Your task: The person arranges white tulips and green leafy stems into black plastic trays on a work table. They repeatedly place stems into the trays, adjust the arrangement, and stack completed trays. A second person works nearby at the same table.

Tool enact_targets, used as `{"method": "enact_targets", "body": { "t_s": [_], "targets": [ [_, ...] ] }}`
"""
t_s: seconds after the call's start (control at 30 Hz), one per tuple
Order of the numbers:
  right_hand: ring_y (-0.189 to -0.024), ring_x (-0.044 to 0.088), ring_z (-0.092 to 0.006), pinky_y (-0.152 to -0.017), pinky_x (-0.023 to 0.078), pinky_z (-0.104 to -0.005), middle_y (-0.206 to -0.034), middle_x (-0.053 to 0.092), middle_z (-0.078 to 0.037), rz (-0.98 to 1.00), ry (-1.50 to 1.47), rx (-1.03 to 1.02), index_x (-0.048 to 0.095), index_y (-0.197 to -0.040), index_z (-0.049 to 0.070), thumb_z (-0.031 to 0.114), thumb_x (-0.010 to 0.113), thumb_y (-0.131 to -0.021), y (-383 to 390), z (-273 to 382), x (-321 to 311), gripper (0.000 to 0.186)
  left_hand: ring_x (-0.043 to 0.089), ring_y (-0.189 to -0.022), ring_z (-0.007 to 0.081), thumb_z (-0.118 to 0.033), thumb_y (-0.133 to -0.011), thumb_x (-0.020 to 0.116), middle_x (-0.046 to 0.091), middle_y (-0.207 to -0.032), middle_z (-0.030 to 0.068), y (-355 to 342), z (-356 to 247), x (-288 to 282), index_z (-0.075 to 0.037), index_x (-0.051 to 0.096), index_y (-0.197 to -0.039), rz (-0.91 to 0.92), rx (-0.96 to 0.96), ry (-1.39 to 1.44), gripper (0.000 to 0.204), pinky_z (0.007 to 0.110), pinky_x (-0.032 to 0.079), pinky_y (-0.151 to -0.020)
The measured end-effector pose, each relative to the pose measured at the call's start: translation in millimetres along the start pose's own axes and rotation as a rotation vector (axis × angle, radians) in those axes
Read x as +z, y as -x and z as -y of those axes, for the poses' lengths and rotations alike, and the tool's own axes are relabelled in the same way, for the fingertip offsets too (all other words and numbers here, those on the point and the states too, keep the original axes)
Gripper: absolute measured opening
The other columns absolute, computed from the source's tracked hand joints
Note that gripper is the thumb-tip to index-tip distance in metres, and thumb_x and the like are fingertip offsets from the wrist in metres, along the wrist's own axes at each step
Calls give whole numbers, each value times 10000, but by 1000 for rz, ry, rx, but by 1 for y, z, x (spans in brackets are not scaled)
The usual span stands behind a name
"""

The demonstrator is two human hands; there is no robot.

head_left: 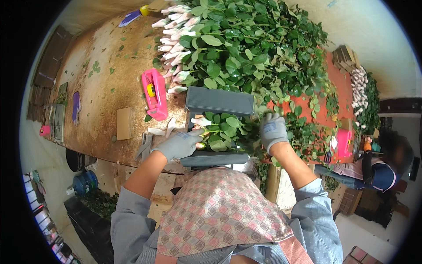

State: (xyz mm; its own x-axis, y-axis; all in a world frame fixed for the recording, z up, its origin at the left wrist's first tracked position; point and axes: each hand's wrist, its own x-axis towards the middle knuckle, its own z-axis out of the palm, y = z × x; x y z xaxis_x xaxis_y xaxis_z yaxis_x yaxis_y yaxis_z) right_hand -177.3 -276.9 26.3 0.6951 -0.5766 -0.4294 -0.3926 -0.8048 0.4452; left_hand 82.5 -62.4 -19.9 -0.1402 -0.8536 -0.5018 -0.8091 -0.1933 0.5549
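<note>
My left hand, in a grey glove, is closed at the bud end of a few roses in a dark grey trough. A rose bud in a white sleeve shows above its fingertips, and a pinkish bud peeks out below them. My right hand, also gloved, has its fingers curled round leafy rose stems beyond the trough's right end; leaves partly hide its grip. The trough has a ribbed far wall and a near wall. Green rose leaves lie between them.
A large pile of roses covers the table's far side, sleeved buds facing left. On the brown table are a pink tape dispenser, a cardboard piece and purple gloves. Another person works at the right.
</note>
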Motion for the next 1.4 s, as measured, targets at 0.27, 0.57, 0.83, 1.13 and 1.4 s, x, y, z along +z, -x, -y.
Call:
{"method": "enact_targets", "body": {
  "t_s": [0.27,0.57,0.83,1.13,1.4],
  "targets": [
    [-939,700,-294,-757,568,-368,-1058,672,-157,-284,-423,-411,559,-1259,1,166,556,-942,-53,110,-44,357,644,-1175,357,-164,-974,476,511,-1535,87,2,-16,-14,-121,649,-1321,18,-29,-48,390,466,507,-1003],
    [-993,695,-329,-814,543,-455,-1082,697,-173,-303,-545,-531,624,-1245,72,153,532,-953,-103,123,8,316,619,-1228,318,-176,-972,590,641,-1337,171,-6,8,-4,-66,674,-1263,-377,139,62,322,455,487,-1027],
    [-1045,676,-361,-886,522,-483,-1089,695,-186,-300,-578,-554,621,-1202,43,121,524,-951,-101,116,6,281,675,-945,276,-202,-899,666,676,-991,63,-55,42,-4,-105,686,-1019,-280,-41,-502,155,460,503,-738],
    [-949,707,-352,-794,563,-456,-1069,695,-207,-327,-572,-521,612,-1177,28,110,541,-934,-104,123,14,266,638,-728,288,-144,-823,629,670,-823,102,-25,84,-5,-126,676,-922,-237,-320,-894,110,431,469,-643],
    [-997,713,-373,-776,590,-452,-1182,657,-216,-146,-610,-510,603,-1225,55,121,576,-942,-98,128,6,293,652,-1009,352,-134,-880,652,647,-1278,109,6,-2,-27,-98,652,-1243,-302,155,-222,365,457,499,-904]
  ]
}}
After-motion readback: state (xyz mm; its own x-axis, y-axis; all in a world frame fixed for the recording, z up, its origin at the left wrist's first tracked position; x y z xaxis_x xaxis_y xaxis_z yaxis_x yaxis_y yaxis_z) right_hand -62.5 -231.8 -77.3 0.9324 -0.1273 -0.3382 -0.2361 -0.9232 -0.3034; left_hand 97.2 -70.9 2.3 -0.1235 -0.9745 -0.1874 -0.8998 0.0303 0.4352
